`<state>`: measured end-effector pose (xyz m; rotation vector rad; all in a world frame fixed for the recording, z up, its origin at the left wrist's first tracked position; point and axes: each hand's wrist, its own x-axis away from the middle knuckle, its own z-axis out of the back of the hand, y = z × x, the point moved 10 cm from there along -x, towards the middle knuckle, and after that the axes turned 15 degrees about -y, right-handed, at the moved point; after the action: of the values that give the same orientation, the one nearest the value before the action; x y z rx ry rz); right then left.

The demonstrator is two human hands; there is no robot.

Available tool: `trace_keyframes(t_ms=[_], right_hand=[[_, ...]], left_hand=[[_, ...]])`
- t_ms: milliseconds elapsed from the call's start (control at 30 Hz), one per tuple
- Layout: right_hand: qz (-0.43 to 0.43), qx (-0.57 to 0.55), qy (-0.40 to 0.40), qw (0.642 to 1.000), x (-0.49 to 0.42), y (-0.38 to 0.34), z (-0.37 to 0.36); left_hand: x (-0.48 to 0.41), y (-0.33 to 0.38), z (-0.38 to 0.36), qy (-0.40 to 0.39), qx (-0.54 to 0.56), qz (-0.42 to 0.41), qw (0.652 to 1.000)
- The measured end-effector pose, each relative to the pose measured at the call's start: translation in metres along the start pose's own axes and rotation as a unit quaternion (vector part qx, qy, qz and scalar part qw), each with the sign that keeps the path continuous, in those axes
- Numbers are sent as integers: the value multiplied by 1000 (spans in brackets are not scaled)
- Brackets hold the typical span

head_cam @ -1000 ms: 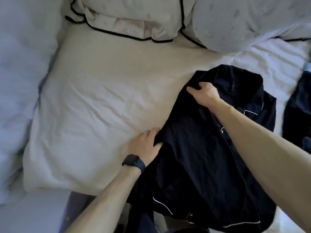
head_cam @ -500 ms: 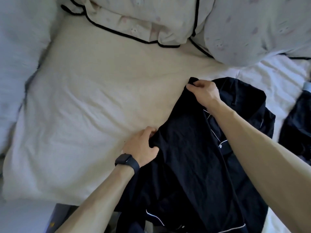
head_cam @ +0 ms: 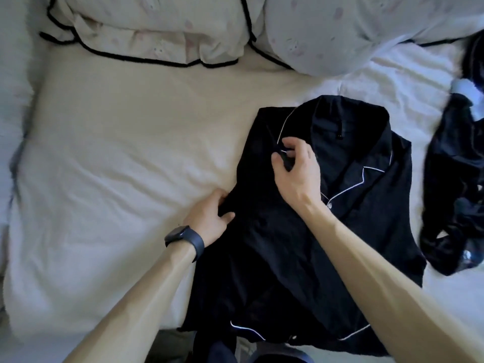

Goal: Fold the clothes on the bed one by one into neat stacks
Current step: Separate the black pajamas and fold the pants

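Starting at the left: cream sheet (head_cam: 117,166), then the left hand (head_cam: 209,217), watch (head_cam: 183,238) on the wrist, fingers curled on a bunch of cloth at the shirt's left edge, approx mid-length. Same spot as half a sec ago, so it looks like the anchor.

The shirt (head_cam: 340,244), black w/ white piping, lies front up on the right half of the bed.

What changed: a sec ago the right hand (head_cam: 296,169) gripped the outer shoulder corner. It has now come inward & sits over the chest just below the collar (head_cam: 348,127), thumb & fingertips pinching a small bit of dark cloth. That shoulder corner now lies flat, w/ a fairly straight edge running down to the left hand.

Judgement: the left side seems laid in, so the first lengthwise fold is about done. The other side & the crosswise fold are still to do.

Long axis runs away from the person: collar points to the pillows (head_cam: 146,30), hem (head_cam: 262,334) at the bed's near edge, hem end skewed a bit left.

Far right, well apart: a heap of dark clothes (head_cam: 461,184), not yet folded.
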<state>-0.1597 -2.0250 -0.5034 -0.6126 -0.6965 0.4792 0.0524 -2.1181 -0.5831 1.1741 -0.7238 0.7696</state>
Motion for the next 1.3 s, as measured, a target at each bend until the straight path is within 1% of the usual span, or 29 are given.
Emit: trace_keyframes(t_ms=[67,100,133,167,200,233,267,333,400,467,500,533,600,667,767,833,867,933,967,1033,1067,1100,1133,1167,1233,1300], right_hand=[[17,43,25,999,50,18,-2],[17,71,44,996,76,31,-2],[7,100,62,993,101,46,-3],[-12,129,75,989,123,61,-4],[-36,154,78,984,142,76,-6],[-62,177,70,980,157,91,-11],[-85,199,52,975,169,106,-17],[-118,237,6,964,186,133,-30],[-142,256,-26,956,195,162,-37],[-153,265,-37,951,205,186,-40],[-147,268,-35,951,210,194,-40],[-136,271,-29,953,212,198,-38],[-108,273,-10,956,215,198,-32],[-91,274,17,957,220,195,-23],[-82,276,21,957,236,203,-21],[-84,289,-3,954,250,219,-26],[-88,292,-12,952,251,227,-29],[-89,292,-22,952,262,242,-28],[-90,290,-25,953,270,249,-24],[-112,266,-5,957,291,268,-8],[-140,233,19,962,305,281,5],[-177,184,47,966,322,296,18],[-223,118,72,965,340,314,30],[-262,48,95,959,357,333,40],[-305,-87,132,939,387,368,51],[-327,-229,140,906,407,401,51]], left_hand=[[8,4,-1,5,-59,-19,998],[14,11,3,39,-108,-38,993],[22,25,8,96,-169,-63,979],[31,45,12,166,-234,-98,953],[37,68,11,220,-287,-139,922],[36,90,3,239,-325,-177,898],[26,109,-10,225,-359,-205,882],[-7,128,-41,150,-441,-224,856],[-44,122,-50,105,-508,-188,834],[-65,106,-37,96,-522,-129,837],[-68,103,-30,106,-519,-118,840],[-66,105,-28,120,-518,-116,839],[-49,116,-36,153,-505,-142,837],[-26,126,-62,164,-488,-181,838],[8,122,-123,126,-494,-225,830],[25,102,-162,102,-514,-214,825],[28,88,-169,93,-513,-193,831],[43,57,-175,104,-486,-141,856],[54,41,-173,122,-450,-116,877],[83,3,-163,189,-344,-61,918],[101,-21,-156,239,-270,-27,932],[121,-47,-150,292,-184,-1,939],[141,-69,-149,337,-103,13,936],[156,-84,-151,360,-49,24,931],[174,-97,-160,368,2,22,930],[185,-105,-170,360,106,12,927]])
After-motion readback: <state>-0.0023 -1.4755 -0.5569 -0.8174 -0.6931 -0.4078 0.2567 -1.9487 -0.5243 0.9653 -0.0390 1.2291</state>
